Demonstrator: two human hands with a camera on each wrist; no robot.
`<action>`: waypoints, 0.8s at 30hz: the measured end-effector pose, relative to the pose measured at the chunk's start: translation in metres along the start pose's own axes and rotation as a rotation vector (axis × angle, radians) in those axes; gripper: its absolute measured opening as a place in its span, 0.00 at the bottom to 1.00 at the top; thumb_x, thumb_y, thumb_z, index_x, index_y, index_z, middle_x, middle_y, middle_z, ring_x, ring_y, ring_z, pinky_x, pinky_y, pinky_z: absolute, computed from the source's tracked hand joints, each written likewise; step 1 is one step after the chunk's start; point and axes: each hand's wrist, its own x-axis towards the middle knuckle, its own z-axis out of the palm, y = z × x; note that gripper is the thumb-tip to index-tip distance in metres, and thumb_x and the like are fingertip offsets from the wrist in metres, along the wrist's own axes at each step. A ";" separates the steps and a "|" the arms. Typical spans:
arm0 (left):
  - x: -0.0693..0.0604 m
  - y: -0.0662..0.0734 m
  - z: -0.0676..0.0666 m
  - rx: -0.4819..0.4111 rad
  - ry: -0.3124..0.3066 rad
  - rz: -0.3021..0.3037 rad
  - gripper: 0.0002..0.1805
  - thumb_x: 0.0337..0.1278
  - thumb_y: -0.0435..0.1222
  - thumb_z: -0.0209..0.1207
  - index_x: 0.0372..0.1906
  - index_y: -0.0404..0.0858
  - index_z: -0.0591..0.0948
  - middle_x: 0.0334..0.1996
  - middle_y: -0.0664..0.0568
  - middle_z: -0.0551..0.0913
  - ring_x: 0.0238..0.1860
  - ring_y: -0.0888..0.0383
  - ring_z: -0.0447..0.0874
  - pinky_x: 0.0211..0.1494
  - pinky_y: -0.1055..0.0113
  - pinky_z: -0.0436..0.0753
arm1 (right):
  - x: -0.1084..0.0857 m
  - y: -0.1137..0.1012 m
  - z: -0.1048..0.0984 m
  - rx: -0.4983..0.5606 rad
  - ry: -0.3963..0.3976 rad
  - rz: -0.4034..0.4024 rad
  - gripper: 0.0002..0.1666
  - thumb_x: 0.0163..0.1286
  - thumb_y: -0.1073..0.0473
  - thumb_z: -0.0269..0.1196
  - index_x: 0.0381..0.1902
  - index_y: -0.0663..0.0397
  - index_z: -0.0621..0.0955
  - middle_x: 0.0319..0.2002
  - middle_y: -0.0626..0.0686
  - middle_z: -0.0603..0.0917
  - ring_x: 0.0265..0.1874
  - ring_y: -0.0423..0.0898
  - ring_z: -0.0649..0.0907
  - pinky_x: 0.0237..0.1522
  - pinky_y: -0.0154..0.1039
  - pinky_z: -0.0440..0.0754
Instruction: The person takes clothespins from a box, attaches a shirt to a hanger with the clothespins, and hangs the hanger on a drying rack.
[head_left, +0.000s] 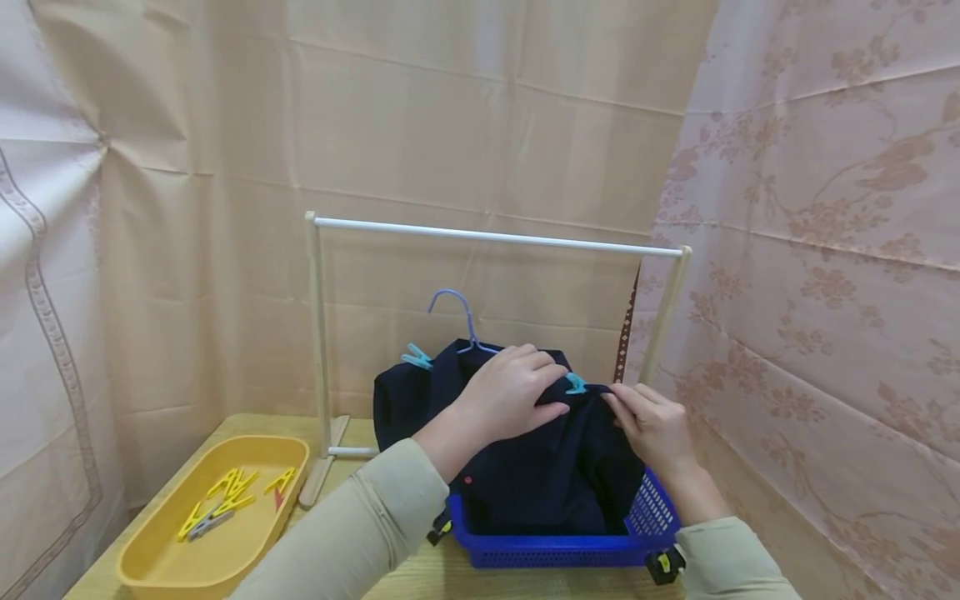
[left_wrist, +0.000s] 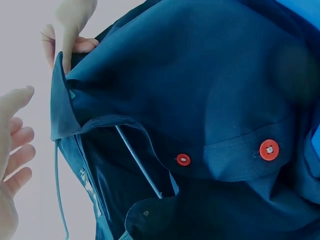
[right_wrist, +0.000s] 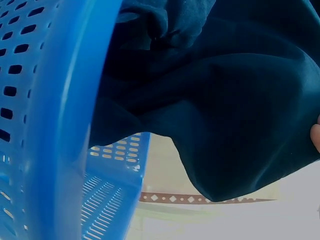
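Observation:
A dark navy shirt (head_left: 540, 475) with red buttons (left_wrist: 269, 149) hangs on a blue hanger (head_left: 471, 321), its lower part in a blue basket (head_left: 555, 550). Light-blue clothespins sit at its shoulders, one on the left (head_left: 417, 357) and one on the right (head_left: 575, 383). My left hand (head_left: 513, 392) is in front of the collar beside the right clothespin; in the left wrist view its fingers are loose and hold nothing. With thumb and fingers, my right hand (head_left: 652, 421) pinches the shirt's right shoulder just past that clothespin. Only its fingertips show in the right wrist view.
A white-barred rack (head_left: 495, 237) stands behind the basket. At the left, a yellow tray (head_left: 292, 458) holds several yellow clothespins (head_left: 236, 483), a grey one (head_left: 210, 523) and a red one (head_left: 279, 498). Curtains (head_left: 810, 208) surround the wooden table (head_left: 420, 575).

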 end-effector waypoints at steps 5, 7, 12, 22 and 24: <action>-0.003 -0.002 -0.004 -0.043 0.075 0.038 0.24 0.62 0.53 0.68 0.54 0.42 0.86 0.48 0.55 0.87 0.50 0.57 0.81 0.57 0.65 0.79 | 0.001 0.000 0.000 0.018 0.006 0.013 0.26 0.80 0.45 0.54 0.41 0.61 0.87 0.27 0.53 0.86 0.18 0.44 0.83 0.23 0.42 0.84; -0.005 -0.003 -0.005 -0.051 0.093 0.044 0.24 0.61 0.53 0.68 0.54 0.43 0.86 0.48 0.56 0.87 0.50 0.58 0.82 0.57 0.65 0.78 | 0.001 0.001 0.000 0.024 0.009 0.019 0.26 0.80 0.45 0.54 0.41 0.61 0.88 0.27 0.53 0.85 0.18 0.45 0.83 0.23 0.42 0.83; -0.009 -0.007 -0.009 -0.075 0.133 0.044 0.24 0.60 0.53 0.69 0.53 0.42 0.87 0.48 0.55 0.87 0.50 0.57 0.82 0.59 0.64 0.78 | 0.001 0.002 -0.003 0.015 -0.001 0.027 0.28 0.80 0.44 0.54 0.41 0.62 0.88 0.27 0.53 0.85 0.18 0.45 0.84 0.23 0.41 0.84; -0.020 -0.013 -0.019 -0.088 0.166 0.007 0.25 0.59 0.54 0.69 0.54 0.43 0.87 0.49 0.55 0.87 0.51 0.56 0.81 0.58 0.63 0.78 | 0.003 0.005 -0.010 -0.012 0.014 0.039 0.23 0.78 0.47 0.58 0.41 0.62 0.88 0.27 0.54 0.86 0.17 0.45 0.84 0.22 0.44 0.83; -0.022 -0.014 -0.021 -0.086 0.171 0.002 0.25 0.58 0.54 0.69 0.54 0.43 0.87 0.49 0.55 0.87 0.51 0.56 0.82 0.59 0.61 0.78 | 0.003 0.006 -0.011 -0.020 0.011 0.044 0.25 0.79 0.46 0.57 0.41 0.62 0.88 0.27 0.55 0.86 0.17 0.45 0.84 0.22 0.44 0.83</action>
